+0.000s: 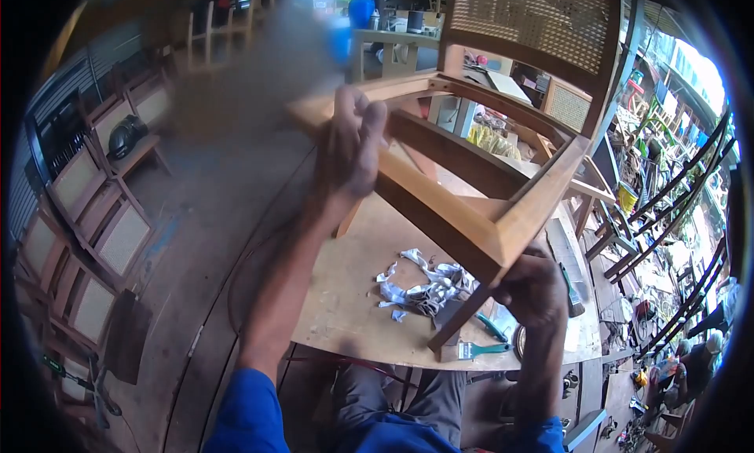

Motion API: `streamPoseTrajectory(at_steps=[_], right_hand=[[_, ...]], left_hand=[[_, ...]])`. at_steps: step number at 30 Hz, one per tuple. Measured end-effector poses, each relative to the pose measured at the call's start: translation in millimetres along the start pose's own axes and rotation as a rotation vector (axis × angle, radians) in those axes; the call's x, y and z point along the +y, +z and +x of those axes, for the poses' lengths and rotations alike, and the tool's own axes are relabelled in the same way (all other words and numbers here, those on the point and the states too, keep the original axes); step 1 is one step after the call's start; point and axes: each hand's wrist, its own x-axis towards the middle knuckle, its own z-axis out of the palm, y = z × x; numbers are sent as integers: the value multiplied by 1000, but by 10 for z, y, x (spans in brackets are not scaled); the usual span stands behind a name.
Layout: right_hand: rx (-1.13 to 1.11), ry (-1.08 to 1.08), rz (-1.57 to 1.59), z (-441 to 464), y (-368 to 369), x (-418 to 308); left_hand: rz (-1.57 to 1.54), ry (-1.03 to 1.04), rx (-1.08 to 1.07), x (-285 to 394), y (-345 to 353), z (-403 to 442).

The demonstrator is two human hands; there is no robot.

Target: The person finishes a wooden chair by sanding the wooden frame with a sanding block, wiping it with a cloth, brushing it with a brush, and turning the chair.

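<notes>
A wooden chair with a woven cane back and an open seat frame stands tilted over the worktable. My left hand is closed over the front rail near its left corner. Below the opposite front corner, my right hand grips the chair by the top of its front leg. That leg comes down near the table's near edge, beside a flat brush with a green handle. Torn white rags lie in a heap under the seat.
Several chairs with pale panels line the left side, one bearing a dark rounded object. Behind stands a bench with a blue container. Clutter fills the right side. A grey-brown smear blurs the upper left.
</notes>
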Motion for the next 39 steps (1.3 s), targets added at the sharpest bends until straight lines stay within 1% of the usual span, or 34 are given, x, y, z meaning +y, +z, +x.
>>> streamPoseTrajectory(at_steps=[1,2,4,6,7,9,10,11,12,13,15,16,18,19,20,21,22,23,24,25,26,27,28,30,31,32,33,35,36,37,38,39], right_hand=[[-46,1,20,-57,-180,-76],[-134,-20,82,-81,-310,-121],[-221,-5,230,-156,-489,-259],[-225,1,324,-215,-654,-394],[-196,-13,318,-239,-765,-408],[-138,-40,303,-291,-989,-433],[-313,-35,316,-252,-1215,-414],[-224,-127,94,-297,-1171,-365],[-120,-198,-134,-340,-1125,-317],[-121,-205,-128,-399,-1101,-265],[-122,-221,-117,-511,-1054,-159],[-44,-225,-175,-596,-1062,-158],[112,-218,-289,-757,-1085,-149],[257,-202,-518,-826,-1231,-48],[342,-241,-779,-882,-1481,162],[354,-279,-1137,-934,-1795,432],[365,-224,-1362,-993,-2205,744],[336,-262,-1612,-1075,-2412,936],[347,-296,-1979,-1162,-2718,1323],[317,-258,-2007,-1210,-2760,1330],[280,-224,-2033,-1240,-2799,1334],[334,-335,-2063,-1320,-2909,1384],[355,-282,-2037,-1393,-2828,1321],[339,-218,-2052,-1547,-2926,1284],[346,-173,-2063,-1625,-2895,1250],[356,-60,-1982,-1668,-2750,1165],[364,59,-1901,-1724,-2629,1090],[393,141,-1837,-1789,-2546,1099],[386,158,-1826,-1809,-2463,1076],[399,152,-1786,-1840,-2373,1065],[410,147,-1751,-1861,-2311,1078],[426,142,-1756,-1880,-2394,1144]], left_hand=[[62,36,29,72,59,-63],[64,31,5,221,85,-135],[107,51,-31,456,179,-268],[246,197,-37,650,300,-369],[241,231,-73,703,337,-404],[165,98,-206,856,226,-420],[297,147,-189,773,119,-387],[429,193,-171,615,-37,-321],[475,131,-180,354,-232,-279],[458,176,-156,160,-382,-226],[492,320,-16,-152,-460,-153],[549,375,-8,-267,-496,-122],[508,311,56,-374,-461,-156],[427,199,124,-354,-415,-160],[338,161,92,-255,-367,-172],[256,127,65,-165,-354,-200],[300,147,81,-156,-355,-210],[294,147,74,-96,-345,-236],[361,141,65,-2,-345,-296],[430,145,69,87,-345,-315],[384,177,118,249,-228,-389],[378,200,108,327,-206,-435],[384,230,99,330,-264,-460],[376,257,159,499,-167,-540],[511,278,165,346,-260,-637],[644,300,175,190,-351,-735],[614,273,223,290,-206,-864],[572,243,306,388,68,-1098],[556,268,307,381,263,-1211],[536,309,280,358,478,-1315],[487,407,203,412,707,-1446],[368,569,72,553,891,-1563]])
